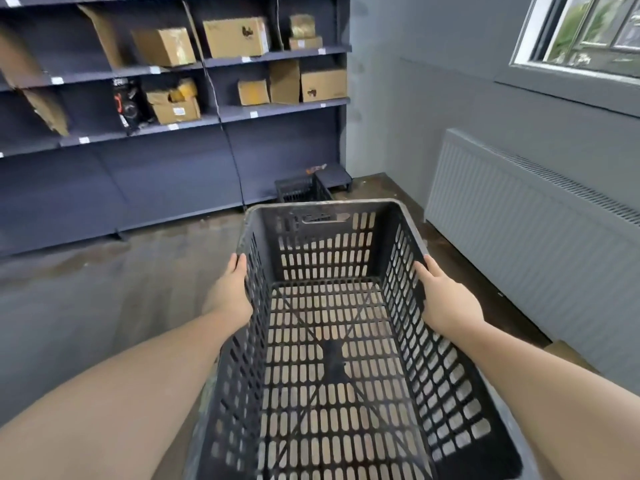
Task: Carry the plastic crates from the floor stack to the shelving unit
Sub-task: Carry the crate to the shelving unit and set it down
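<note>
I hold a black slotted plastic crate (325,244) out in front of me, above the floor, its inside bare. My left hand (231,292) grips its left long wall from outside. My right hand (446,299) grips the right wall the same way. The dark blue shelving unit (166,168) stands ahead and to the left, along the back wall. Another black crate (301,188) sits on the floor at the foot of the shelving, just beyond the far rim of the one I hold.
Several cardboard boxes (235,36) fill the upper shelves. A small dark step stool (334,176) stands in the corner by the floor crate. A grey radiator (533,244) runs along the right wall under a window (588,32). Wooden floor (86,299) stretches to my left.
</note>
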